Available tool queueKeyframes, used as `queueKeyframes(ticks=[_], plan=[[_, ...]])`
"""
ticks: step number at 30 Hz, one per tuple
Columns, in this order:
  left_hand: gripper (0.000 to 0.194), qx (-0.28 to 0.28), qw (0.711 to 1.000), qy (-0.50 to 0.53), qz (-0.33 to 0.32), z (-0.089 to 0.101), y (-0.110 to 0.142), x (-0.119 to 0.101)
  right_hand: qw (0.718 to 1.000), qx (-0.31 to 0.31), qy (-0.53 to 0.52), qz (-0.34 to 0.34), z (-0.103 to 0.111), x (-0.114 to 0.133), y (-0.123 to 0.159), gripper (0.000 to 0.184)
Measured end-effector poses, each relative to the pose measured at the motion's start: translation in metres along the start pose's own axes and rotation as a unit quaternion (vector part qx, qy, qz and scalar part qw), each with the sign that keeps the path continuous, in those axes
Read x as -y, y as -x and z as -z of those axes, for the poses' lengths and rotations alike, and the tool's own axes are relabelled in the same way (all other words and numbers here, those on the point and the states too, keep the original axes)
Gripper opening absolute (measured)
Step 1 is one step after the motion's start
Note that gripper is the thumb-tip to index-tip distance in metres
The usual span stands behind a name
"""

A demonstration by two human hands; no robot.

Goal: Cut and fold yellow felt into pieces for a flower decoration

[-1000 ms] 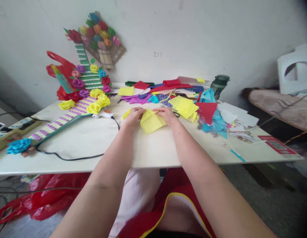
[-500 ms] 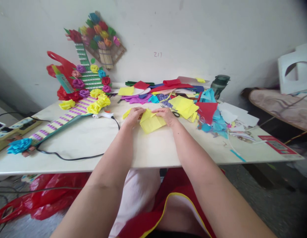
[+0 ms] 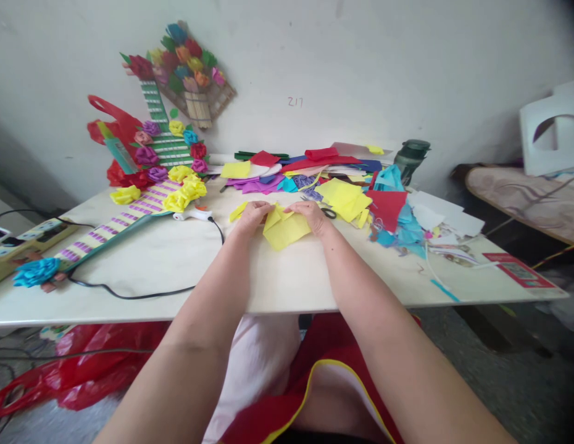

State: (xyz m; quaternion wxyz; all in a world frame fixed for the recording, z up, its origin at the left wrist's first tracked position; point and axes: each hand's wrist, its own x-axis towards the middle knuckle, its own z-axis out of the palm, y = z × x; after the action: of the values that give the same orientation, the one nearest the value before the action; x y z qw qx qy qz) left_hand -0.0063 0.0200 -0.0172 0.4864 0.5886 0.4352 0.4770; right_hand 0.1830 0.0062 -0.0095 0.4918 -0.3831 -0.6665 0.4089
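Between my two hands, low over the table, is a square of yellow crepe paper [image 3: 287, 232] with creases and a folded upper edge. My left hand [image 3: 255, 216] pinches its left upper side, fingers closed. On the upper right edge my right hand [image 3: 309, 214] is closed on the same paper with thumb and fingers. A small folded yellow strip [image 3: 237, 211] lies just beyond my left hand. Scissors [image 3: 329, 213] with a dark handle lie beside my right hand, partly hidden. More yellow paper sheets [image 3: 345, 198] are to the right of them.
A white table [image 3: 143, 265] carries a strip-covered panel [image 3: 118, 223] with paper flowers, a glue gun [image 3: 193, 214] and its black cord. Stacked coloured paper [image 3: 315, 161] lines the wall. Blue scraps [image 3: 410, 228] and a dark bottle [image 3: 411, 161] stand right. A power strip [image 3: 32, 237] is far left.
The fingers of both hands have shifted slightly along the top of the yellow paper, which has moved very little. The rest stays in place.
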Motion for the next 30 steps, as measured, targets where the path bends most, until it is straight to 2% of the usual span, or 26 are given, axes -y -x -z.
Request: queueKeyframes(ticks=[6, 11, 20, 25, 30], plan=[[0.023, 0.026, 1.0, 0.006, -0.013, 0.001, -0.001, 0.0, 0.999, -0.029, 0.017, -0.038, -0.002, 0.0, -0.001, 0.025], [0.028, 0.057, 0.997, -0.013, -0.041, 0.001, 0.0, -0.002, 0.994, -0.066, -0.032, -0.077, -0.005, 0.0, -0.002, 0.024], [0.032, 0.092, 0.991, -0.053, -0.086, -0.004, 0.008, -0.007, 0.984, -0.03, -0.09, -0.148, -0.007, 0.002, 0.002, 0.032], [0.032, 0.079, 0.992, -0.062, -0.075, -0.007, 0.009, -0.01, 0.986, -0.047, -0.055, -0.149, -0.007, -0.005, 0.0, 0.031], [0.035, 0.083, 0.994, -0.043, -0.062, -0.008, 0.007, -0.006, 0.99, -0.061, -0.023, -0.121, -0.008, -0.005, 0.0, 0.026]])
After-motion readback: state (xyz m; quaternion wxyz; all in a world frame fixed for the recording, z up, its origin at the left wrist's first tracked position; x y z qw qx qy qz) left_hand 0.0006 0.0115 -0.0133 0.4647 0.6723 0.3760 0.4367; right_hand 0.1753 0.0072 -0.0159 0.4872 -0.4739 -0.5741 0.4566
